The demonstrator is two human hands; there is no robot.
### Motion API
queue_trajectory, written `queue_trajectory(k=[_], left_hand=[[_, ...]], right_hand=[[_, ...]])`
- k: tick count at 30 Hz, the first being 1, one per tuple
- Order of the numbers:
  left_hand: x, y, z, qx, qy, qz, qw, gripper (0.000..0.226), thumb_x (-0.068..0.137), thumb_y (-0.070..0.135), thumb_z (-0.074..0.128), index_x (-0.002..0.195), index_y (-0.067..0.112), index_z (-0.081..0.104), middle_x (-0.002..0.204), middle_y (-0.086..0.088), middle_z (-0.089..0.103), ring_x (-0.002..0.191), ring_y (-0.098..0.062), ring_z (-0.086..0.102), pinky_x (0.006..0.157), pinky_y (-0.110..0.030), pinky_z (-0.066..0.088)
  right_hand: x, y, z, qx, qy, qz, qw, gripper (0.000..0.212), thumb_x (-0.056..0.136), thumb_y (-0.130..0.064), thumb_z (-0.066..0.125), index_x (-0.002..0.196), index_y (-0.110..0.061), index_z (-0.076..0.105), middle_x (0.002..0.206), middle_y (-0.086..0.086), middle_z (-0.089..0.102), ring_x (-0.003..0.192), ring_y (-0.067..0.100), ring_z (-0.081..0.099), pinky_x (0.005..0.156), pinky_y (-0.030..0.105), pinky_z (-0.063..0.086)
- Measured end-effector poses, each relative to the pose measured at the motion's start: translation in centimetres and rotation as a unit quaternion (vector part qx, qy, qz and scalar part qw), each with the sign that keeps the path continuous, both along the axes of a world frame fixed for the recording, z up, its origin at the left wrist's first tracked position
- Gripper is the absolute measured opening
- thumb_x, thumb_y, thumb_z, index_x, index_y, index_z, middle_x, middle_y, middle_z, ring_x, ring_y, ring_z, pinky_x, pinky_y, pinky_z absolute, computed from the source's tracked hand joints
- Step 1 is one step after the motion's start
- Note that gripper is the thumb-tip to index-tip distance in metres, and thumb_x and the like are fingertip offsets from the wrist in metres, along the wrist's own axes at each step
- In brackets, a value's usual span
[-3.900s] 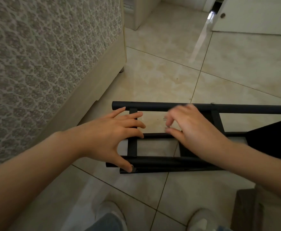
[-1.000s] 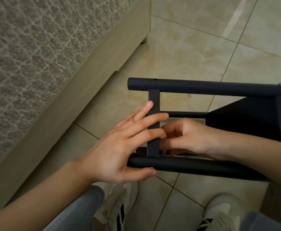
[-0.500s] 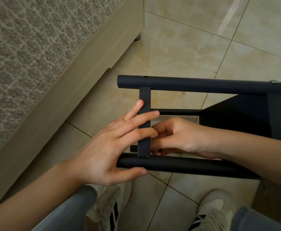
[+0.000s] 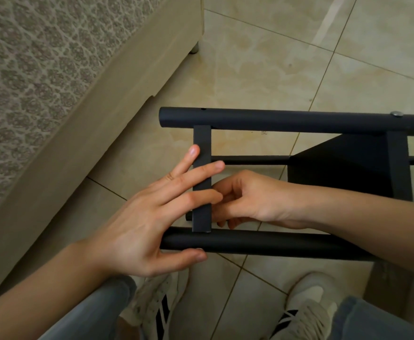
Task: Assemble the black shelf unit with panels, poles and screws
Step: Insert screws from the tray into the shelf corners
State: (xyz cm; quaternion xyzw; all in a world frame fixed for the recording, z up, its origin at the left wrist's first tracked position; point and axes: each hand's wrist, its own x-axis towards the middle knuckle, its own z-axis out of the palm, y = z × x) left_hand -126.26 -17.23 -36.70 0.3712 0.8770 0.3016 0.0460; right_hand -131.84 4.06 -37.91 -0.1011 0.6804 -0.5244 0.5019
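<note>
A bed (image 4: 41, 69) with patterned fabric fills the left side, beside the tiled floor (image 4: 274, 57). The left hand (image 4: 147, 222) lies open, its straight fingers spread across a flat black crossbar (image 4: 202, 143) and its thumb along the lower side of the near pole (image 4: 262, 242). That crossbar spans from the near pole to the far pole (image 4: 274, 120) of the black shelf unit (image 4: 398, 168), which lies on its side on the floor just ahead of the person's shoes (image 4: 156, 303). The right hand (image 4: 252, 200) sits just right of the crossbar, fingers curled toward it (the fingertips are hidden, so I cannot tell whether they pinch anything). Further right, a black panel (image 4: 343, 173) sits between the poles, and a silver screw head (image 4: 396, 114) shows on the far pole.
</note>
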Motion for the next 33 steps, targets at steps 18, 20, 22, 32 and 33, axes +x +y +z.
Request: queue_trajectory(k=[18, 20, 22, 32, 33], left_hand=[[-0.2, 0.3, 0.2, 0.014, -0.021, 0.011, 1.000, 0.060, 0.086, 0.045, 0.063, 0.134, 0.011, 0.052, 0.161, -0.009, 0.028, 0.155, -0.032, 0.005, 0.123, -0.028, 0.015], [-0.3, 0.3, 0.2, 0.014, -0.024, 0.013, 1.000, 0.060, 0.086, 0.046, 0.063, 0.134, 0.011, 0.052, 0.161, -0.009, 0.028, 0.155, -0.032, 0.005, 0.123, -0.028, 0.016], [-0.2, 0.3, 0.1, 0.014, -0.022, 0.014, 1.000, 0.060, 0.086, 0.046, 0.063, 0.134, 0.011, 0.052, 0.162, -0.009, 0.028, 0.155, -0.033, 0.004, 0.123, -0.028, 0.016], [-0.1, 0.3, 0.3, 0.015, -0.027, 0.011, 0.999, 0.060, 0.084, 0.044, 0.067, 0.132, 0.011, 0.054, 0.162, -0.008, 0.027, 0.155, -0.032, 0.004, 0.123, -0.028, 0.016], [-0.1, 0.3, 0.2, 0.016, -0.027, 0.010, 0.999, 0.060, 0.084, 0.043, 0.067, 0.132, 0.011, 0.054, 0.162, -0.008, 0.027, 0.155, -0.032, 0.004, 0.123, -0.028, 0.016]], right_hand=[[-0.9, -0.2, 0.1, -0.019, -0.060, 0.011, 0.998, 0.013, 0.089, -0.012, 0.067, 0.086, -0.020, 0.077, 0.080, -0.002, 0.072, 0.071, 0.005, 0.065, 0.065, 0.017, 0.051], [-1.1, -0.1, 0.3, -0.024, -0.087, 0.026, 0.996, 0.011, 0.092, -0.012, 0.064, 0.095, -0.016, 0.074, 0.085, -0.001, 0.072, 0.075, 0.008, 0.065, 0.068, 0.019, 0.051], [-1.3, 0.0, 0.4, -0.017, -0.095, 0.038, 0.995, 0.011, 0.093, -0.013, 0.064, 0.098, -0.016, 0.074, 0.090, 0.000, 0.072, 0.079, 0.009, 0.064, 0.071, 0.020, 0.051], [-1.1, -1.2, 0.1, 0.039, -0.069, 0.067, 0.995, 0.010, 0.091, -0.017, 0.062, 0.086, -0.017, 0.070, 0.074, -0.004, 0.068, 0.073, 0.009, 0.062, 0.071, 0.023, 0.049], [-1.1, -1.1, 0.1, 0.029, -0.081, 0.065, 0.994, 0.010, 0.091, -0.018, 0.062, 0.086, -0.017, 0.071, 0.075, -0.003, 0.068, 0.074, 0.010, 0.062, 0.072, 0.024, 0.049]])
